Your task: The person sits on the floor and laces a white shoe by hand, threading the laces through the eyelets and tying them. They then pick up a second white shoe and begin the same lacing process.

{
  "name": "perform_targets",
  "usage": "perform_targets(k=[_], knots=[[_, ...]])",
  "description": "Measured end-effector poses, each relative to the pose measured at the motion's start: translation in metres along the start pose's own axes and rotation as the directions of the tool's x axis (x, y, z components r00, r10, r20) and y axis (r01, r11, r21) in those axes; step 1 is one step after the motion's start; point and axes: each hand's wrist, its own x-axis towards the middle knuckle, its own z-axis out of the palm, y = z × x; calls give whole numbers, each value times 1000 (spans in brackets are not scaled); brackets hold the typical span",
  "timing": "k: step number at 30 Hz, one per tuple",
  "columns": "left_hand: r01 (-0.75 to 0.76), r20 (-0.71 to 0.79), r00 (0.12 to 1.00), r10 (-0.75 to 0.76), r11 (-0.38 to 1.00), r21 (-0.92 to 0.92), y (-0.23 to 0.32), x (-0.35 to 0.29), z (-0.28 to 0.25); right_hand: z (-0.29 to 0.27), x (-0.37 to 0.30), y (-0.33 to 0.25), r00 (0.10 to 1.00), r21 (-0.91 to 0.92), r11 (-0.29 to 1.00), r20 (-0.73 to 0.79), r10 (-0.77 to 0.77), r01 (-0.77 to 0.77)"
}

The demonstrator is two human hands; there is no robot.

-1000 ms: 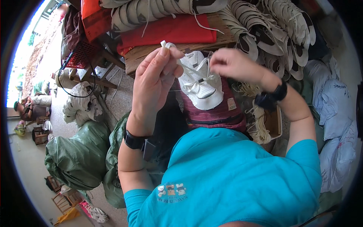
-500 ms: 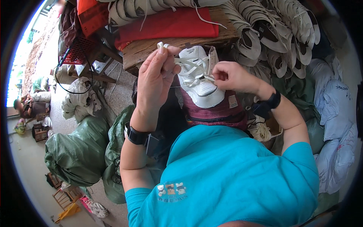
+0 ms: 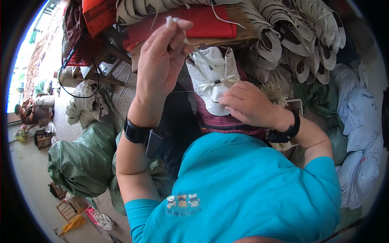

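Observation:
A white mesh shoe upper [image 3: 216,73] with white laces rests on my lap, over maroon striped cloth [image 3: 206,117], its toe toward me. My left hand [image 3: 165,56] is raised to the left above the upper, fingers pinched on a white shoelace [image 3: 207,59] that runs taut down to the eyelets. The lace's tip sticks up past the thumb. Another stretch of lace crosses the upper near the toe, by a small dark loop [image 3: 216,82]. My right hand [image 3: 252,103] is closed against the right side of the toe, its fingertips partly hidden.
Beyond my lap stands a wooden bench [image 3: 194,41] with red cloth [image 3: 182,27] and a row of uppers on it. Bunched shoe uppers [image 3: 289,40] hang at the far right. Green sacks [image 3: 83,160] lie on the left, pale sacks [image 3: 360,121] on the right.
My left hand has moved up and left, drawing the lace out taut. My right hand has left the lace and come down beside the toe. The upper has shifted slightly left.

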Motion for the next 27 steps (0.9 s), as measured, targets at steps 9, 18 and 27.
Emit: perform_targets(k=[9, 18, 27], knots=[[-192, -94, 970, 223, 945, 265, 7, -12, 34, 1, -4, 10, 994, 149, 985, -53, 94, -85], [-46, -1, 989, 149, 310, 949, -105, -82, -46, -6, 3, 33, 840, 285, 804, 7, 542, -522], [-173, 148, 976, 159, 157, 972, -106, -74, -33, 8, 8, 27, 814, 381, 749, 18, 580, -542]])
